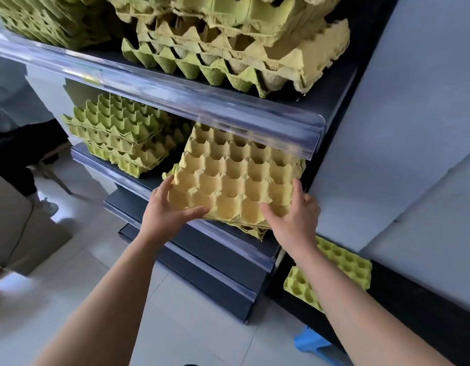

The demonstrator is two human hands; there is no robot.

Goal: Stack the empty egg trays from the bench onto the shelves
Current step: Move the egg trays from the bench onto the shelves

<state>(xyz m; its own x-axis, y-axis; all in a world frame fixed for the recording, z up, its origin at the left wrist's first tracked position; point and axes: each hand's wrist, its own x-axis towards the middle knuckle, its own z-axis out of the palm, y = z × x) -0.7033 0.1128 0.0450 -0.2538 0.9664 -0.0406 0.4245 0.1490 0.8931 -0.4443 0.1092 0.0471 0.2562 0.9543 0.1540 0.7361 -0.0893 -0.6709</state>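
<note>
A yellow egg tray point(236, 178) lies half onto the middle shelf point(223, 241), tilted slightly, on top of a thin pile of trays. My left hand point(168, 210) grips its front left corner. My right hand point(294, 215) grips its front right edge. To the left on the same shelf stands a stack of green trays point(117, 138). The upper shelf point(176, 96) carries two more stacks of green and yellow trays point(228, 46). Another green tray point(342, 270) lies low at the right on a dark bench, partly behind my right forearm.
Each shelf has a clear plastic front lip that juts out. A pale wall panel point(413, 128) closes the right side. A person's legs point(22, 165) and a cardboard box point(14, 228) are at the left on the tiled floor. A blue stool point(313, 342) stands below the bench.
</note>
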